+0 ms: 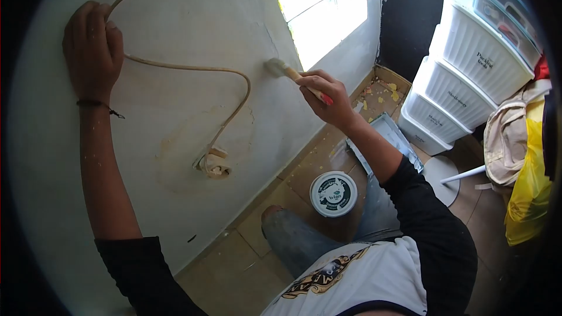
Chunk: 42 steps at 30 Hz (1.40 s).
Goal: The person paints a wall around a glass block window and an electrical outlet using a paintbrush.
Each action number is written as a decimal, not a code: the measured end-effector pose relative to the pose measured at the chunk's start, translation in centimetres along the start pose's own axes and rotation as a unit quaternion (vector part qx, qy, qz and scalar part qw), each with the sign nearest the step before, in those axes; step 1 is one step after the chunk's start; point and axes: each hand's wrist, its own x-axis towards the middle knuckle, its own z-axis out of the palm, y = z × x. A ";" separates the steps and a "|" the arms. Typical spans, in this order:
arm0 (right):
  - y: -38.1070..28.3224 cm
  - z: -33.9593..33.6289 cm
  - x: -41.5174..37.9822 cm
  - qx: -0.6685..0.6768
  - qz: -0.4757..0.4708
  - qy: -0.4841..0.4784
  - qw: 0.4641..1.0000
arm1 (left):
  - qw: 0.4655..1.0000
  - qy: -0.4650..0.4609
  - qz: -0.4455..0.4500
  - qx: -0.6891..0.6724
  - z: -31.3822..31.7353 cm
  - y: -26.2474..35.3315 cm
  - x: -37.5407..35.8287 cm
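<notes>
Paintbrush point(293, 74) is held in right hand's point(326, 96) grip near 12 o'clock, bristles against wall point(164, 99); cable point(193, 68) is held by left hand point(93, 38), 10 o'clock.

A brush point(291, 74) is gripped in the right hand point(329, 96), its bristles point(273, 68) laid against the wall point(187, 96) near a bright window point(325, 14). A looping cable point(193, 68) is held against the wall by the left hand point(92, 41). On the floor point(228, 257), a lidded tub point(333, 193) is set near a tray point(391, 131), and stacked white containers point(459, 96) are seen beside a bag point(504, 136).
</notes>
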 end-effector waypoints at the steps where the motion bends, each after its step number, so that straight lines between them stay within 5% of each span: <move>1: -0.4 -0.2 -0.2 -0.033 0.003 0.037 0.999 | 1.000 -0.007 -0.004 0.006 0.1 -0.1 0.0; 2: -0.5 0.2 -0.9 -0.034 0.005 0.042 0.999 | 1.000 -0.014 -0.009 0.013 0.1 -0.1 0.0; 4: -0.4 2.2 -3.2 -0.250 -0.159 0.028 0.955 | 1.000 -0.011 -0.010 0.008 -0.1 0.2 0.0; 6: 1.4 5.3 -6.0 -0.297 -0.184 -0.058 0.935 | 1.000 -0.006 -0.011 0.008 -0.2 0.2 0.2; 13: 1.9 3.0 -6.9 -0.043 -0.068 -0.288 0.954 | 1.000 -0.024 -0.017 0.000 -0.4 0.5 0.3; 16: 3.2 -0.1 -0.5 0.027 -0.081 -0.218 0.972 | 1.000 -0.010 -0.021 0.004 -0.4 0.7 0.4; 20: -0.5 -5.6 6.4 -0.074 -0.149 -0.120 0.979 | 1.000 -0.010 -0.024 -0.004 -0.6 0.8 0.6; 23: -1.4 -6.5 7.5 -0.243 -0.270 -0.019 0.931 | 0.999 -0.020 -0.029 -0.008 -0.6 1.0 0.6; 28: 5.6 -2.0 0.4 -0.346 -0.296 -0.142 0.879 | 1.000 -0.009 -0.027 -0.010 -0.5 1.0 0.6; 31: 6.0 -2.8 -4.5 -0.336 -0.216 -0.248 0.882 | 1.000 -0.010 -0.022 -0.001 -0.6 0.9 0.9; 36: 7.1 -5.0 -2.9 -0.183 -0.120 -0.362 0.906 | 0.999 -0.022 -0.025 0.004 -0.7 1.1 0.6; 42: 1.4 -7.9 8.8 -0.165 -0.250 -0.218 0.929 | 1.000 -0.017 -0.018 0.002 -0.6 1.0 0.8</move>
